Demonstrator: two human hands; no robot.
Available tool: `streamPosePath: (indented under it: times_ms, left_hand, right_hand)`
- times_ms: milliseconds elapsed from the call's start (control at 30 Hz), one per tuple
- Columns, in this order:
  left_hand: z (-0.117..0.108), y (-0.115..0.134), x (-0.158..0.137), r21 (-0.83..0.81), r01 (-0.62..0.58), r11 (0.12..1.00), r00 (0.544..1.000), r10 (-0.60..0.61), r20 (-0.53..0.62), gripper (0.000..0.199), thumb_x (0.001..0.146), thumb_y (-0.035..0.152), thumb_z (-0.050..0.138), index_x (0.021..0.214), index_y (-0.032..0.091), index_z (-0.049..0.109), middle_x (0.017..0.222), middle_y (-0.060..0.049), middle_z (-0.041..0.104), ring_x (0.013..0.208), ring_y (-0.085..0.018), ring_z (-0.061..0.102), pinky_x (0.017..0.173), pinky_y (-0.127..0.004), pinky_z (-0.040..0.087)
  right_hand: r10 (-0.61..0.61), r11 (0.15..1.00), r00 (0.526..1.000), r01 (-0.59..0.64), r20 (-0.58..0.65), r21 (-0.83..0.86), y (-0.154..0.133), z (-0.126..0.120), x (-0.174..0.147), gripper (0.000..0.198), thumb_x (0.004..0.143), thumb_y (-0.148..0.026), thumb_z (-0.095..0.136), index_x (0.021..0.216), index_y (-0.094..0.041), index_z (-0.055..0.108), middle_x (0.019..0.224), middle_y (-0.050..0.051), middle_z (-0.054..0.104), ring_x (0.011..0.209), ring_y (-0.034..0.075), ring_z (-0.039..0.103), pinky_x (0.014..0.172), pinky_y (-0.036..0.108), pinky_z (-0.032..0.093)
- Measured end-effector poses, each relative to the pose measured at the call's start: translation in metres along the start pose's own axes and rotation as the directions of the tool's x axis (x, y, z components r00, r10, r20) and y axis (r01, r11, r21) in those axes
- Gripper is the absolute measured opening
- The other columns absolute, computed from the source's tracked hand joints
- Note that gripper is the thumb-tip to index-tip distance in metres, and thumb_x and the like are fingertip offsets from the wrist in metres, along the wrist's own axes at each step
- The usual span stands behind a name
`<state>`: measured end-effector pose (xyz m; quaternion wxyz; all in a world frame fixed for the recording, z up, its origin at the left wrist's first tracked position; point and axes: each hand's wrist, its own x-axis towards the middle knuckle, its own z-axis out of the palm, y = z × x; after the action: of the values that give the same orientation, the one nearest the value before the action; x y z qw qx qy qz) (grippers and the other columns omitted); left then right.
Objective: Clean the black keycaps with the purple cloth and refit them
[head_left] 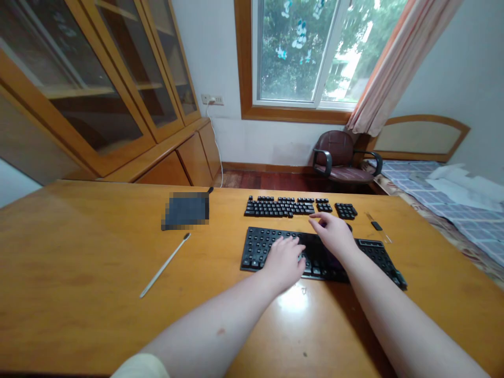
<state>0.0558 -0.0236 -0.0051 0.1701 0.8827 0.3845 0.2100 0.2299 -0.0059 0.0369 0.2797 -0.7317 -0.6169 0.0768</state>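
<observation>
A black keyboard base (258, 248) lies on the desk in front of me, its key sockets largely bare of caps, with some caps along the lower row. My left hand (285, 260) rests on its left-middle part, fingers spread and nothing held. Behind the base, loose black keycaps (271, 209) are laid out in keyboard order, with a number-pad group (345, 211) at the right. Over the base's far edge reaches my right hand (334, 233). Its thumb and forefinger point left beside the keycap rows, slightly apart, and I see nothing between them.
A long white-handled brush (165, 266) and a blurred-out dark flat item (187, 210) lie left. Right of the keycaps is a small black tool with wire ends (377, 226). Beyond the desk stand a glass-door cabinet (106, 68), an armchair (336, 152) and a bed (417, 173).
</observation>
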Motion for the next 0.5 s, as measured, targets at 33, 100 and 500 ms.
streamPosePath:
  times_ms: [33, 100, 500]
  left_hand:
    - [0.001, 0.001, -0.001, 0.008, -0.010, 1.000, 1.000, 0.010, -0.004, 0.034, 0.079, 0.028, 0.050, 0.111, 0.020, 0.059, 0.125, -0.007, 0.054, 0.118, -0.022, 0.046, 0.105, -0.044, 0.028]
    - [0.002, 0.002, -0.001, 0.016, -0.009, 1.000, 1.000, 0.009, -0.013, 0.033, 0.079, 0.028, 0.050, 0.110, 0.020, 0.059, 0.124, -0.007, 0.055, 0.117, -0.023, 0.046, 0.105, -0.044, 0.028]
    - [0.005, 0.004, -0.002, 0.039, 0.022, 0.999, 0.999, -0.020, -0.033, 0.030, 0.079, 0.028, 0.052, 0.107, 0.022, 0.058, 0.123, -0.006, 0.054, 0.116, -0.024, 0.043, 0.105, -0.046, 0.027]
  right_hand:
    - [-0.026, 0.998, 0.998, 0.029, 0.059, -0.048, -0.004, 0.004, 0.010, 0.029, 0.079, -0.042, 0.050, 0.092, -0.023, 0.068, 0.067, 0.002, 0.065, 0.062, 0.017, 0.059, 0.059, 0.026, 0.041]
    - [-0.054, 0.988, 0.993, 0.068, 0.104, -0.137, -0.010, 0.016, 0.027, 0.028, 0.078, -0.039, 0.051, 0.095, -0.024, 0.067, 0.076, 0.003, 0.068, 0.070, 0.019, 0.061, 0.063, 0.027, 0.042]
    - [-0.135, 0.931, 0.952, 0.217, 0.275, -0.294, -0.004, 0.059, 0.043, 0.028, 0.082, -0.029, 0.047, 0.103, -0.028, 0.065, 0.095, 0.005, 0.069, 0.086, 0.019, 0.062, 0.072, 0.027, 0.043]
